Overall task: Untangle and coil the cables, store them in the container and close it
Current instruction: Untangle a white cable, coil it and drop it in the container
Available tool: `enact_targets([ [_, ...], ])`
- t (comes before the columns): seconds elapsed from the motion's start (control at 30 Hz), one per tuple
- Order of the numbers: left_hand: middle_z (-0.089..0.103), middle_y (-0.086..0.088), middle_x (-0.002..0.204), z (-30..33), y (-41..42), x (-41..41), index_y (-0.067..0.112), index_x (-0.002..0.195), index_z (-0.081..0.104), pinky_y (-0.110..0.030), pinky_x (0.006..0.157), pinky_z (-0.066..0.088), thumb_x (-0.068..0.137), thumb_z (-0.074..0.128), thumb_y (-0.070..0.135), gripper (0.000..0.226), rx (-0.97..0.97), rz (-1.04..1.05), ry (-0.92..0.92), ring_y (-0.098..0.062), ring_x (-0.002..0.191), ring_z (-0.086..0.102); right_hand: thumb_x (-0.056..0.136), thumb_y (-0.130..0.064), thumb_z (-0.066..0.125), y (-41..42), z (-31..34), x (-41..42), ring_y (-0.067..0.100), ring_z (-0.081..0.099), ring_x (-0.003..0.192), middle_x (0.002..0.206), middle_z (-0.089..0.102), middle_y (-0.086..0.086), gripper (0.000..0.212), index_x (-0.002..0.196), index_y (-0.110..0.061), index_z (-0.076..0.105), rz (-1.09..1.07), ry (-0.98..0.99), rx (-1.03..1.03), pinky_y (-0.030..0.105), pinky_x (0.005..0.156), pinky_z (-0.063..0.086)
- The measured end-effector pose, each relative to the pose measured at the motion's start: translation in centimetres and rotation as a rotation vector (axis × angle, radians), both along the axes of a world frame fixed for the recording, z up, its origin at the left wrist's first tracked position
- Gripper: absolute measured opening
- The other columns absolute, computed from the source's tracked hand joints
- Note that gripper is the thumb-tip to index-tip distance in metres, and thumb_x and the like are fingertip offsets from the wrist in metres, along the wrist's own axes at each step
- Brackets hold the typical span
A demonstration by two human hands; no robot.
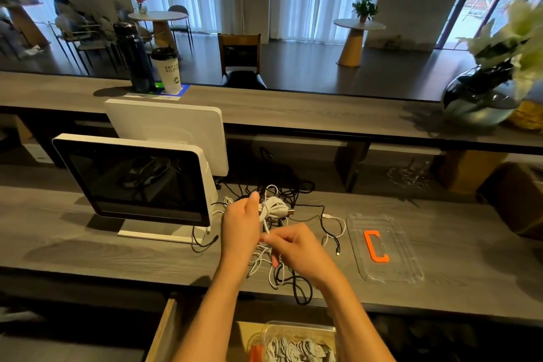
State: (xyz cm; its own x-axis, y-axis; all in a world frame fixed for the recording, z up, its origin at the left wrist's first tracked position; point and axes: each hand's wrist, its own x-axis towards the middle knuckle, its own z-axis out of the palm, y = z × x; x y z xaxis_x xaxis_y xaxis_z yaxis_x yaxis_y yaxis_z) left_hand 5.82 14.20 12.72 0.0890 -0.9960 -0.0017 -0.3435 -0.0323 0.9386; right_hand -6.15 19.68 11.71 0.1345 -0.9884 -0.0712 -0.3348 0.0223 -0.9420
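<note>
Two hands over the grey desk (88, 232). Left hand (239, 225) grips a coiled white cable (274, 207); right hand (293, 247) pinches its loose tail. Tangled cables (282, 273) lie beneath. Clear lid (411, 267) with orange handle (376, 245) at 3 o'clock; open container (296, 342) holding coils at 6 o'clock.

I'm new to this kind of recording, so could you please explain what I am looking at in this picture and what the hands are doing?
No machine here: a camera on a person's head looks down at their own bare hands over a grey desk. The left hand grips a coiled white cable; the right hand pinches its loose end. Tangled black and white cables lie beneath. To the right lies a clear lid with an orange handle. Below the desk, in an open drawer, a clear container already holds coiled cables. A monitor stands on the left.
</note>
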Motion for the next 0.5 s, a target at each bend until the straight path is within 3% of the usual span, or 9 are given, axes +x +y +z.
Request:
enact_targets([
  [0.07,0.042,-0.001,0.057,-0.3,-0.3,0.4,0.018,0.059,0.041,-0.031,0.053,0.028,0.105,0.043,0.033,0.049,-0.047,-0.008,-0.158,-0.014,0.055,0.039,0.102,-0.026,0.054,0.2,0.7,-0.2,0.014,0.048,0.054,0.064,0.064,-0.002,0.026,0.088,-0.011,0.071,0.103,0.139,-0.012,0.025,0.055,0.040],
  [0.17,0.046,-0.001,0.060,-0.4,-0.9,0.8,0.018,0.060,0.044,-0.030,0.052,0.028,0.105,0.041,0.035,0.048,-0.016,-0.107,-0.336,-0.016,0.058,0.044,0.102,-0.026,0.052,0.2,2.0,-1.0,0.005,0.061,0.067,0.073,0.066,-0.007,0.020,0.086,-0.029,0.062,0.215,0.409,-0.087,0.025,0.071,0.052],
  [0.3,0.041,-0.001,0.058,-0.4,-1.2,1.1,0.019,0.060,0.037,-0.033,0.056,0.028,0.104,0.042,0.039,0.049,0.101,-0.336,-0.463,-0.017,0.055,0.038,0.103,-0.030,0.048,0.3,3.2,-2.0,0.008,0.063,0.079,0.082,0.068,-0.009,0.019,0.099,-0.025,0.066,0.169,0.781,-0.227,0.036,0.080,0.055],
  [0.4,0.041,-0.001,0.059,0.2,-1.0,1.2,0.019,0.063,0.041,-0.032,0.058,0.031,0.104,0.042,0.042,0.046,0.138,-0.461,-0.440,-0.018,0.057,0.039,0.103,-0.033,0.047,0.2,3.4,-2.8,0.011,0.059,0.083,0.087,0.066,-0.007,0.021,0.106,-0.029,0.068,0.018,0.776,-0.364,0.033,0.077,0.052],
  [0.5,0.044,0.000,0.060,1.1,-0.8,1.1,0.018,0.070,0.052,-0.029,0.056,0.034,0.103,0.042,0.044,0.043,0.156,-0.552,-0.402,-0.017,0.056,0.043,0.098,-0.029,0.060,0.0,3.0,-3.5,0.002,0.059,0.079,0.081,0.063,-0.019,0.014,0.099,-0.027,0.074,-0.150,0.573,-0.398,0.020,0.072,0.047],
])
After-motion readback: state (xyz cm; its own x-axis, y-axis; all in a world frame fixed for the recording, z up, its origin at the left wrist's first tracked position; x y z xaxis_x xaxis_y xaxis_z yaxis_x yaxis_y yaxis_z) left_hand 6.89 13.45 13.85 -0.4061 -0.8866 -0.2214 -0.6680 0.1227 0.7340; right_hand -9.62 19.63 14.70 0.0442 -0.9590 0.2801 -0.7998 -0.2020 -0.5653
